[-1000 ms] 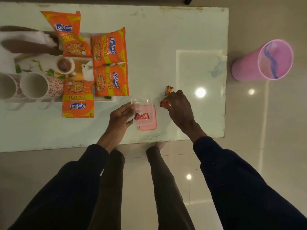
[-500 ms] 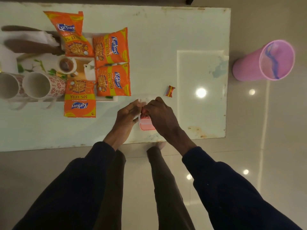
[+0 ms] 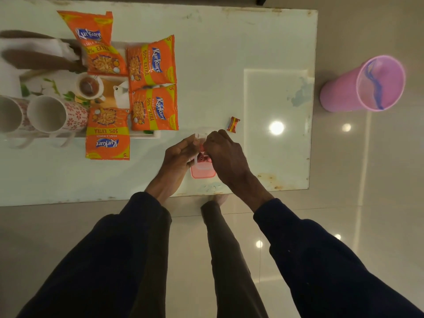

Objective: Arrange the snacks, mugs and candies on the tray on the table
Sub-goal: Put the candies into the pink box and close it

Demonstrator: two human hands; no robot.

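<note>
Two hands: meeting over the clear box [image 3: 202, 135] near the worktop's [image 3: 218, 65] front edge; left hand [image 3: 181, 154] gripping its side, right hand [image 3: 227, 157] pinching a red candy [image 3: 202, 148] at the opening.
Clear box: sitting on a pink lid [image 3: 203, 173], holding at least a second candy [image 3: 205, 159]; full count hidden by fingers.
Loose candy [image 3: 233, 124]: lying just beside the right hand, not yet boxed.
Tray [image 3: 151, 134]: carrying four snack packets [image 3: 152, 63] and two mugs [image 3: 55, 113], nearest packet overhanging the rim.
Risk: pinched candy possibly slipping past the opening and skidding away; light box possibly tipping under the fingers; overhanging packet possibly sliding off.
</note>
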